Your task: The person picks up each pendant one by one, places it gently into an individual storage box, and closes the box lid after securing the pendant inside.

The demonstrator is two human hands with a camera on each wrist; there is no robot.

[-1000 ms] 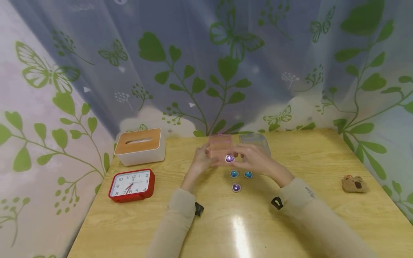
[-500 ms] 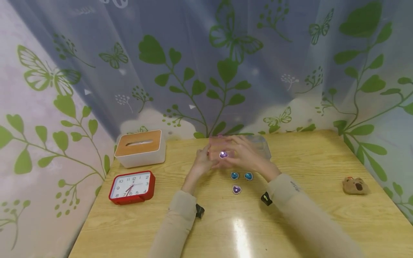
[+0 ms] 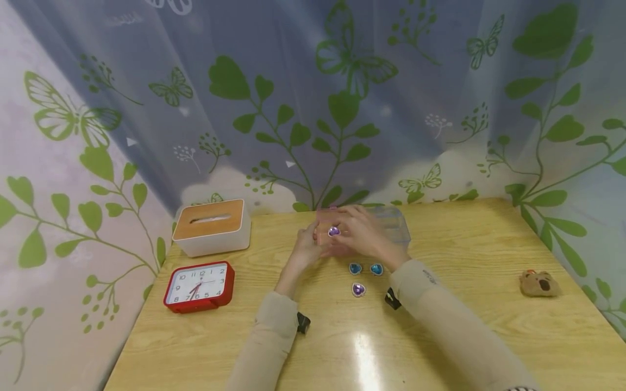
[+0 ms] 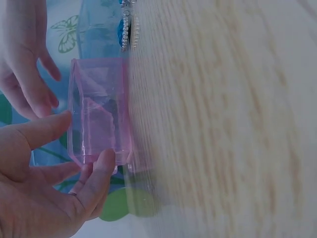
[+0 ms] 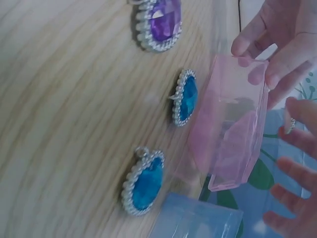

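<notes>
left hand (image 3: 307, 247) grips pink box (image 4: 99, 124), right hand (image 3: 363, 231) pinches purple gem (image 3: 334, 231) and kinda blocks the head view, bluish box (image 3: 400, 228) beside, clock (image 3: 199, 285) off left

We see a yellowish, wood-grained bench (image 3: 455, 255) reaching back to a softly folded curtain (image 3: 279, 38), grey-blue in the middle and paler at the sides, printed with green leaves, sprigs and butterflies. On the benchtop we catch a bright streak of reflected light (image 3: 364, 358).

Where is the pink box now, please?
In the head view, the pink box sits toward the back of the table, held by the left hand, left of the clear blue box.
</notes>
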